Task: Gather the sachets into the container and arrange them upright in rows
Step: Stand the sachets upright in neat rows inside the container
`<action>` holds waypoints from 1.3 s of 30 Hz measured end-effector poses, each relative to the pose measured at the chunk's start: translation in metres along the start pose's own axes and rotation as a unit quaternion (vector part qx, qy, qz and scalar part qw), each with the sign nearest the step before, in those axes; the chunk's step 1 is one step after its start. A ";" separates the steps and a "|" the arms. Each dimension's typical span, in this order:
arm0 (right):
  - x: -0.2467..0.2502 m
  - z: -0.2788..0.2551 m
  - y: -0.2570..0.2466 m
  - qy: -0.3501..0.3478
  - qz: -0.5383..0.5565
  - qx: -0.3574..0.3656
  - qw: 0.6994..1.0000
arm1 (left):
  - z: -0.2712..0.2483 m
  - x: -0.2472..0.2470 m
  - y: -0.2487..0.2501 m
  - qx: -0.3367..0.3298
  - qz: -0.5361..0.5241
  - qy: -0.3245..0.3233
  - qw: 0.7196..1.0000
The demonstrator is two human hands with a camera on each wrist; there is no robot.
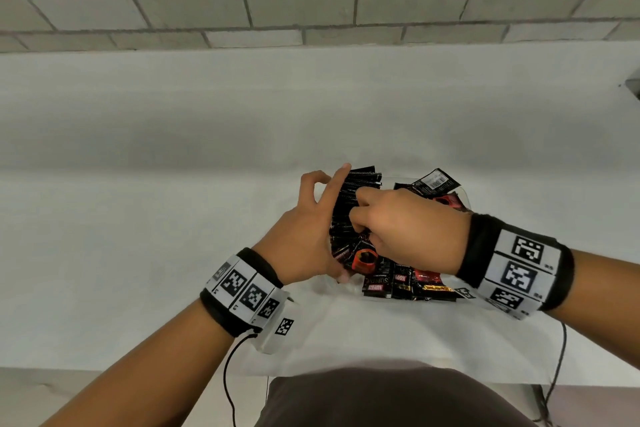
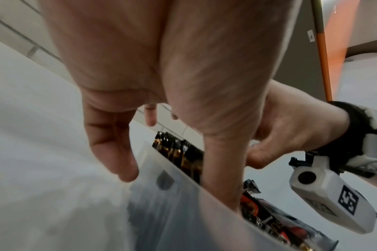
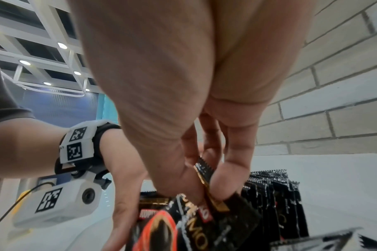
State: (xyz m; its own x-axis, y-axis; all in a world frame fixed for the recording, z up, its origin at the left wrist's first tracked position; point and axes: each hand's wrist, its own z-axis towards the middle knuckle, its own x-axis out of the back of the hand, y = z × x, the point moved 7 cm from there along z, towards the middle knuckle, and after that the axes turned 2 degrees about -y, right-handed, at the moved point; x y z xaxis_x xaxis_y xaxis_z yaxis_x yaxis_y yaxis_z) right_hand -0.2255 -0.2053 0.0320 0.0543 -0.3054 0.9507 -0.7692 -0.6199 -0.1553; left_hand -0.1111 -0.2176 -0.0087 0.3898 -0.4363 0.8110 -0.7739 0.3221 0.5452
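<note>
A clear plastic container (image 2: 172,203) stands on the white table. Along its left side is a row of upright black sachets (image 1: 346,204), also visible in the right wrist view (image 3: 275,203). My left hand (image 1: 325,218) holds this row lengthwise, with the index finger at the far end and the thumb (image 2: 219,169) inside the container at the near end. My right hand (image 1: 360,215) reaches over the row and pinches one black sachet (image 3: 204,178) between thumb and fingers. Several loose sachets (image 1: 415,281) lie flat and tilted in the right and near part of the container.
The white table (image 1: 173,218) stretches far to the left and behind the container, up to a grey brick wall (image 1: 311,3). The table's front edge is close to my body. Thin cables (image 1: 228,374) hang from both wrists. A dark object (image 1: 634,87) sits at the far right edge.
</note>
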 end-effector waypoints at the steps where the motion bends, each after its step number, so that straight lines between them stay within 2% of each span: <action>1: 0.001 0.000 0.000 0.003 0.009 0.001 1.000 | -0.003 0.004 0.000 0.003 -0.014 0.006 1.000; 5: 0.006 -0.003 0.002 0.024 0.081 0.003 0.996 | -0.012 0.017 -0.006 0.023 -0.077 0.028 0.996; 9: 0.009 -0.010 0.001 0.035 0.147 0.011 0.988 | -0.017 0.016 -0.006 0.003 -0.104 0.057 0.993; 14: 0.007 -0.011 -0.012 0.044 0.168 0.036 0.984 | -0.019 0.014 -0.004 -0.017 -0.138 0.096 0.986; 20: 0.004 0.003 -0.012 0.056 0.164 0.032 0.984 | -0.026 0.014 -0.003 -0.035 -0.195 0.069 0.978; 24: 0.003 0.006 -0.009 0.053 0.169 0.018 0.984 | -0.032 0.015 0.004 -0.051 -0.193 0.055 0.978; 29: 0.009 -0.003 0.007 0.066 0.235 0.006 0.970 | -0.028 0.011 0.004 -0.044 -0.133 0.079 0.987; 32: -0.001 -0.018 0.007 -0.012 0.184 0.053 0.981 | -0.027 0.011 0.007 -0.056 -0.109 0.071 0.990; 34: -0.017 -0.027 0.002 -0.097 0.092 0.075 0.988 | -0.027 0.010 0.008 -0.060 -0.107 0.069 0.990; 36: -0.032 -0.033 0.000 -0.164 0.012 0.084 0.983 | -0.027 0.009 0.008 -0.067 -0.103 0.072 0.990; 39: -0.041 -0.032 -0.004 -0.193 -0.024 0.097 0.976 | -0.026 0.009 0.009 -0.077 -0.111 0.084 0.987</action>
State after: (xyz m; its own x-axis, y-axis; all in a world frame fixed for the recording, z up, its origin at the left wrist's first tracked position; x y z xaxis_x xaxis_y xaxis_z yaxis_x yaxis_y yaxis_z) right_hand -0.2454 -0.1670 0.0022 0.3510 -0.4993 0.7921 -0.6273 -0.7535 -0.1969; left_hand -0.1019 -0.1970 0.0087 0.6287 -0.3695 0.6843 -0.5803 0.3629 0.7291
